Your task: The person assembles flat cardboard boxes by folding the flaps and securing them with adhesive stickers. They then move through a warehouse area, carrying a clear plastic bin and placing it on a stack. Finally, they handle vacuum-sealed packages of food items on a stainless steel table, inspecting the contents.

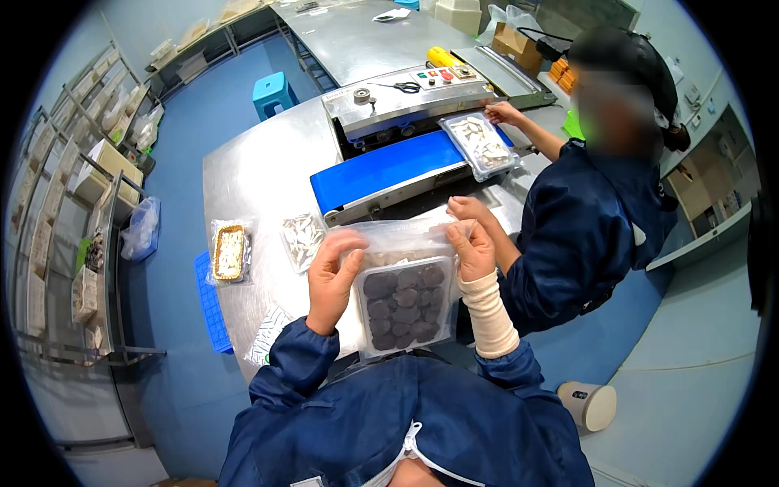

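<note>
Between my hands hangs a clear plastic bag (403, 234) with a tray of dark brown, round, flat pieces (406, 304) inside. My left hand (333, 276) grips the bag's upper left corner between thumb and fingers. The upper right corner is pinched in my right hand (473, 250), whose wrist has a cream knitted cuff. Just beyond my left hand, a bag of pale pieces (303, 240) lies on the steel table (268, 170). Farther left is a wrapped gold-rimmed tray (230, 252) with pale pieces in it.
A sealing machine (406, 99) with a blue conveyor belt (389, 172) stands ahead. At right, a co-worker (580, 219) holds a bagged tray of pale pieces (479, 144) at the belt. Scissors (398, 87) lie on the machine. A blue stool (274, 95) stands beyond the table.
</note>
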`<state>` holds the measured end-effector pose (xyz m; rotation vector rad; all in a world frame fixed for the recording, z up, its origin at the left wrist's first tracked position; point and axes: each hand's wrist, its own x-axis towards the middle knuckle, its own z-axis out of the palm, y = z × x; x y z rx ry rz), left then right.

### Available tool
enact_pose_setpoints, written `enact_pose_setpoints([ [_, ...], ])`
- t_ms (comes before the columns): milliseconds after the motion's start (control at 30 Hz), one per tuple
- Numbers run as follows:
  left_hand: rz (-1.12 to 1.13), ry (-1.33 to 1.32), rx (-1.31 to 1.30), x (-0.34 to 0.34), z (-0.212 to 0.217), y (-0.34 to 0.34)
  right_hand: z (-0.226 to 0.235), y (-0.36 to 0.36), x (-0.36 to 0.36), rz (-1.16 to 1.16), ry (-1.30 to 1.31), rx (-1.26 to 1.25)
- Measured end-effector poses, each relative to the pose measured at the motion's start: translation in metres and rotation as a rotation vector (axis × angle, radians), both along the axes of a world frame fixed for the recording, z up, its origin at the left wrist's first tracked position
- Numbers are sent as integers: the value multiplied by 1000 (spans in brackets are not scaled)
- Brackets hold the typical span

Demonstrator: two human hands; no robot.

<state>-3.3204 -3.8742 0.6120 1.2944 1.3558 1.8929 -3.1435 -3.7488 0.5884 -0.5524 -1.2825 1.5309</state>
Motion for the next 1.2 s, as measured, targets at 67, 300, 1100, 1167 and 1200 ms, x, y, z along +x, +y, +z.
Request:
enact_pose_setpoints([
  [67,10,-17,1,0,-2,1,-2,2,2,9,-16,35],
  [300,14,-286,-22,-3,-11,7,10,-6,9,108,-5,65],
  [1100,12,-459,-162,-10,-24,5,-15,-1,0,178,18,126],
  [1167,49,-427,-162,-8,-17,3,1,-9,1,199,52,33],
  [1200,59,-412,-158,-5,-14,3,6,-12,2,199,67,2],
])
